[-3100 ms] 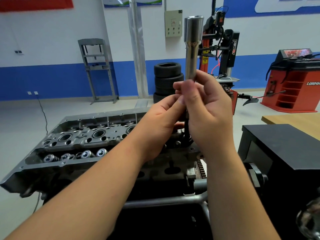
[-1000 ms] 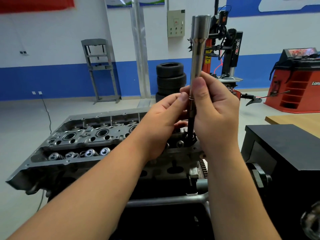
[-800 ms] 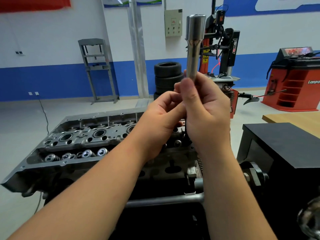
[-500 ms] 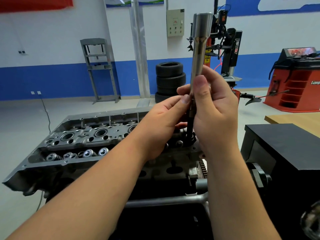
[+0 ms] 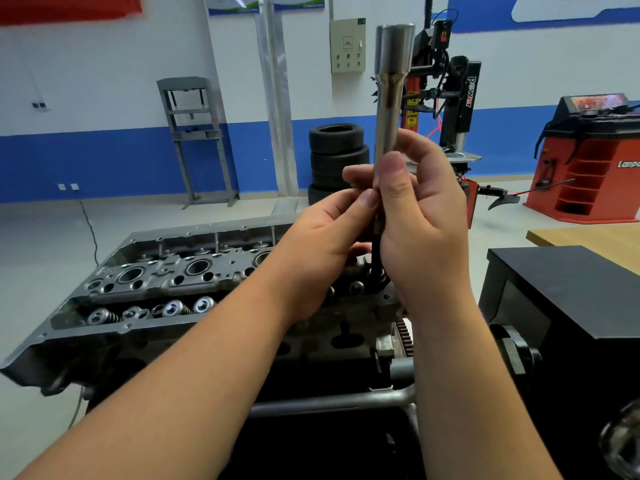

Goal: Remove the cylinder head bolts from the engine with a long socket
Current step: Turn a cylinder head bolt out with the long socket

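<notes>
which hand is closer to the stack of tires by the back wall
Judging by the picture alone, the left. The left hand has its fingertips just below the stack of tires, while the right hand, gripping the long socket, sits to the stack's right.

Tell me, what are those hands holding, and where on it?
Both hands hold the long socket upright by its narrow lower shaft: right hand wraps it, left hand pinches beside it.

Bright, even light; perhaps edge-warped
</notes>
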A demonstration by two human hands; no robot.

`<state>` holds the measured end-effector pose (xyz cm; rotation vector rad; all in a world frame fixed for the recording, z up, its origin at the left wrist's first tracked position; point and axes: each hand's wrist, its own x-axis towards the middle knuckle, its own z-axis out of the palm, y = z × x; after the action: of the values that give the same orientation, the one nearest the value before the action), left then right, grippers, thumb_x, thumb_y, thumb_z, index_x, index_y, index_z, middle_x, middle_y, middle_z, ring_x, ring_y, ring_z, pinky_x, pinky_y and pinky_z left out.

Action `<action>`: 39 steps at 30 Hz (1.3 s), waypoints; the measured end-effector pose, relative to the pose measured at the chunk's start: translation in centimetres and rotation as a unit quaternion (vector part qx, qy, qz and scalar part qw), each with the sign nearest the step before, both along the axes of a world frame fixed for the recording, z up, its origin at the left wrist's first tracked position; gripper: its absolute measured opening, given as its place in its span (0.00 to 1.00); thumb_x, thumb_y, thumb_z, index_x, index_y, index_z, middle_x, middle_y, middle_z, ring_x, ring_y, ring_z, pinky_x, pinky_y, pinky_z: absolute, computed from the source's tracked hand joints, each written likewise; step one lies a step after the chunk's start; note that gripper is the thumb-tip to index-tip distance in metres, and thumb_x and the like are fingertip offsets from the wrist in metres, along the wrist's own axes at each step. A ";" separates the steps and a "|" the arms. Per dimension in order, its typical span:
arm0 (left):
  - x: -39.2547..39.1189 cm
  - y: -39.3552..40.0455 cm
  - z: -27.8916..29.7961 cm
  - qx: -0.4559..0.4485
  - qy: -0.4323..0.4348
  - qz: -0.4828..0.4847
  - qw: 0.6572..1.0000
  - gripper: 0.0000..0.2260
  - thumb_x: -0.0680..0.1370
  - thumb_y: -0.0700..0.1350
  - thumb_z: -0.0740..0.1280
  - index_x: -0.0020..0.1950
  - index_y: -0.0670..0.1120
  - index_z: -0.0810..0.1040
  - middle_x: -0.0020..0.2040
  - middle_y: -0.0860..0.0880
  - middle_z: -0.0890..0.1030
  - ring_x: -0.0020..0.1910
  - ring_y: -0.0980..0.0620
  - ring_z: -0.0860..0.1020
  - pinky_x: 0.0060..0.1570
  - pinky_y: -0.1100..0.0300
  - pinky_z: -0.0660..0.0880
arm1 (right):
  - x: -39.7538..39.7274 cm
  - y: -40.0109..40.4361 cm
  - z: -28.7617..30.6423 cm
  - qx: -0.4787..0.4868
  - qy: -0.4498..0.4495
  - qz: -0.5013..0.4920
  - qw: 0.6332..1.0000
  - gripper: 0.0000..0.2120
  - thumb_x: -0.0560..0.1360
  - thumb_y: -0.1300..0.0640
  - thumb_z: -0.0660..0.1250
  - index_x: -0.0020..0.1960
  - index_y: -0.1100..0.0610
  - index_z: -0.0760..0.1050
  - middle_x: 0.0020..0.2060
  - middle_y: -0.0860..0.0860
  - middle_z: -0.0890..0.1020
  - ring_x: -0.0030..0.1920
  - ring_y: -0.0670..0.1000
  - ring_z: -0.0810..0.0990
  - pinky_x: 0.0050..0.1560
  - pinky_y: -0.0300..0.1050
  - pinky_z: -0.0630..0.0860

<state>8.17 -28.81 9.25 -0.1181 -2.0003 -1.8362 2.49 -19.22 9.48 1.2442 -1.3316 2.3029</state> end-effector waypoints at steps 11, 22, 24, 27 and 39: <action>0.0 0.1 0.0 -0.009 -0.002 -0.006 1.000 0.16 0.84 0.55 0.60 0.63 0.48 0.80 0.58 0.46 0.86 0.59 0.49 0.84 0.60 0.55 0.80 | -0.2 -0.3 -0.3 -0.004 0.012 -0.033 0.999 0.09 0.82 0.51 0.62 0.57 0.52 0.78 0.39 0.47 0.85 0.45 0.51 0.85 0.48 0.52 0.81; -0.2 0.0 0.0 0.011 0.009 -0.014 1.000 0.17 0.80 0.57 0.66 0.62 0.47 0.81 0.53 0.48 0.86 0.53 0.50 0.84 0.50 0.56 0.80 | 0.3 -0.3 -0.3 0.020 0.028 -0.109 0.993 0.09 0.81 0.51 0.65 0.54 0.54 0.82 0.43 0.50 0.83 0.46 0.52 0.83 0.49 0.56 0.81; -0.1 0.0 0.0 0.009 -0.001 -0.030 1.000 0.15 0.85 0.55 0.59 0.65 0.51 0.80 0.60 0.48 0.86 0.60 0.50 0.83 0.58 0.56 0.81 | 0.0 0.0 -0.3 0.017 0.020 -0.087 0.996 0.10 0.82 0.51 0.64 0.56 0.55 0.81 0.41 0.48 0.84 0.46 0.52 0.84 0.47 0.55 0.82; 0.0 0.0 0.1 0.003 -0.011 -0.026 1.000 0.14 0.87 0.52 0.57 0.65 0.51 0.79 0.63 0.45 0.84 0.63 0.47 0.82 0.63 0.53 0.79 | -0.4 0.5 -0.1 0.017 -0.007 -0.032 0.999 0.09 0.82 0.50 0.62 0.61 0.48 0.76 0.43 0.49 0.86 0.48 0.50 0.85 0.50 0.48 0.82; -0.1 -0.2 -0.2 0.003 -0.020 -0.025 0.999 0.17 0.85 0.55 0.61 0.67 0.46 0.79 0.60 0.47 0.86 0.60 0.48 0.83 0.63 0.51 0.79 | -0.3 0.4 0.0 0.042 0.025 -0.054 0.997 0.09 0.82 0.50 0.63 0.55 0.50 0.81 0.41 0.47 0.85 0.46 0.48 0.85 0.46 0.46 0.81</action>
<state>8.03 -28.97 9.09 -0.1328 -2.0359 -1.8903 2.23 -18.86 9.45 1.2149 -1.4535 2.1491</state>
